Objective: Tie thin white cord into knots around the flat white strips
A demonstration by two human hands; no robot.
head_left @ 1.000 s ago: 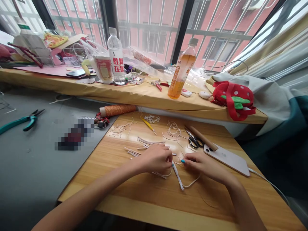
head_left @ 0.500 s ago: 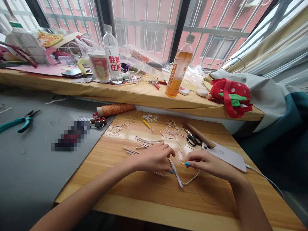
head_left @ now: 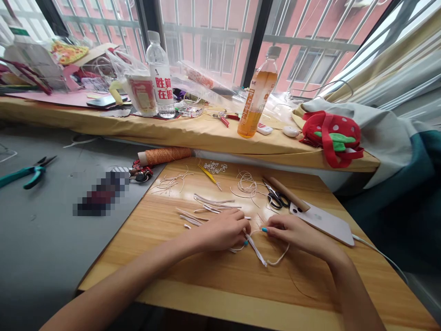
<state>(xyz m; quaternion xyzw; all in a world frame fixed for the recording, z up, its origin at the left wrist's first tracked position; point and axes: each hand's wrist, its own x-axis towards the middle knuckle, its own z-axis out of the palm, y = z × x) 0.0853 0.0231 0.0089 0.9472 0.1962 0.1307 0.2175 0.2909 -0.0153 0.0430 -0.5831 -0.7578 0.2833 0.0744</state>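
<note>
My left hand (head_left: 223, 230) and my right hand (head_left: 292, 232) rest close together on the wooden table (head_left: 206, 280), both pinching the same white cord (head_left: 260, 250). The cord bends into a loop that trails toward me between the hands. Several cut white cord pieces (head_left: 206, 207) lie just beyond my left hand. Black scissors (head_left: 277, 199) and a white phone (head_left: 325, 223) lie beyond my right hand.
A spool of orange thread (head_left: 167, 155), a thin cord coil (head_left: 246, 184) and small white beads (head_left: 215, 168) lie at the table's far edge. On the ledge behind stand a water bottle (head_left: 160, 76), an orange drink bottle (head_left: 257, 99) and a strawberry pouch (head_left: 332, 135). Teal pliers (head_left: 25, 172) lie far left.
My hands have drawn closer together and shifted slightly toward me, and the cord's loop has moved a little to the right. The view has dipped slightly.
</note>
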